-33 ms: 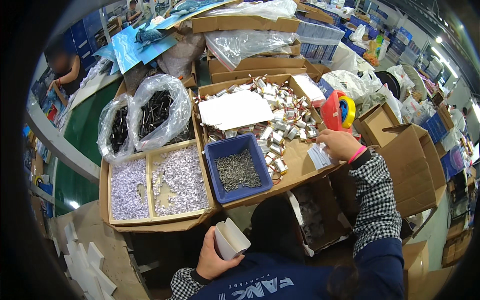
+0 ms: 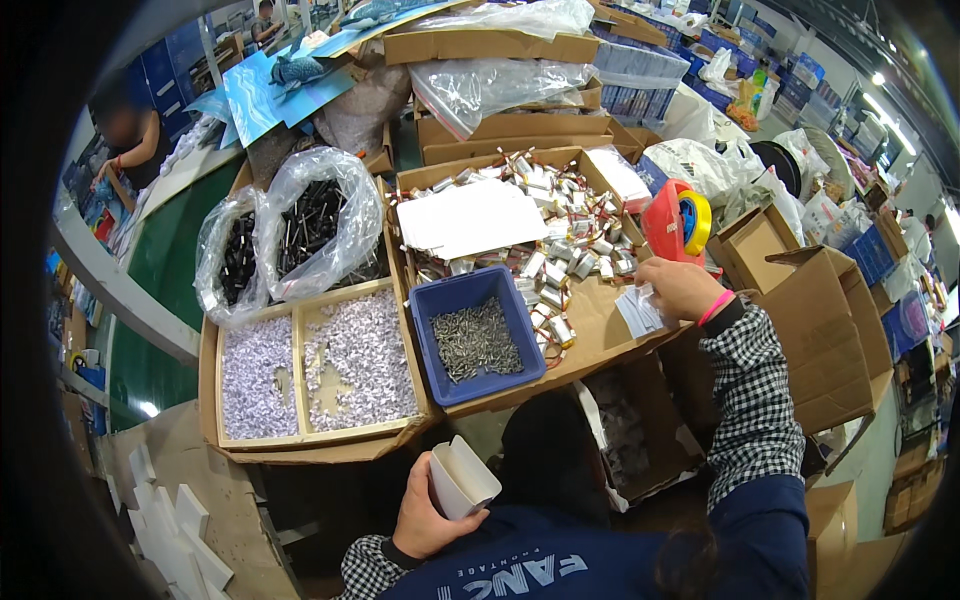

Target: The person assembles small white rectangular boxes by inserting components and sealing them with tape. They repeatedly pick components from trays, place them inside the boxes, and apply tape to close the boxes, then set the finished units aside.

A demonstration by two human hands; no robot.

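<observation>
Left grip (image 2: 426,520) clasps the white box (image 2: 466,482) — paper slips (image 2: 637,315) lie forward-right, at the right grip (image 2: 685,288) — its closure unclear.

"Where's the light from?"
"Ceiling lamps (image 2: 888,128), upper right; one glare spot on the green surface (image 2: 150,370)."
"Sharp?"
"The hands (image 2: 683,290) look crisp, the far background soft. Fisheye bends the grey rail (image 2: 125,290); corners fall black."

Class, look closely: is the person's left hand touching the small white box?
Touching. The head view shows the left hand wrapped around the small white box, with digits pressed against its left side and along its lower end.
</observation>
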